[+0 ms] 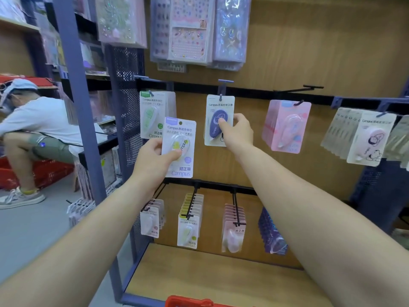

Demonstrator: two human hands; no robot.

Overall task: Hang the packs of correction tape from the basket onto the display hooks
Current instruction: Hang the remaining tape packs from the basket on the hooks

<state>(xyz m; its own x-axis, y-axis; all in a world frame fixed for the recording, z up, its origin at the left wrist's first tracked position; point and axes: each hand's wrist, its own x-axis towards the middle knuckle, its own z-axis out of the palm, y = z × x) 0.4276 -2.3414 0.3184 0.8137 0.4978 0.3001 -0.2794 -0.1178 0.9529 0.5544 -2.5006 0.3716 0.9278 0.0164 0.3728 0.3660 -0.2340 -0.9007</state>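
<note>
My left hand [155, 161] grips a white pack of correction tape with a yellow-green dispenser [179, 149], held upright in front of the display. My right hand [238, 131] pinches a pack with a dark purple dispenser [218, 107] that hangs on a display hook [221, 89] of the upper rail. To the left of it hang green packs [152, 114], to the right pink packs [285, 127]. Only the red rim of the basket [188, 302] shows at the bottom edge.
An upper hook [307, 87] right of the purple pack carries nothing. Grey-carded packs [369, 138] hang far right. The lower rail holds several rows of packs [190, 227] over a wooden shelf [210, 275]. A person [37, 129] crouches at left by red baskets.
</note>
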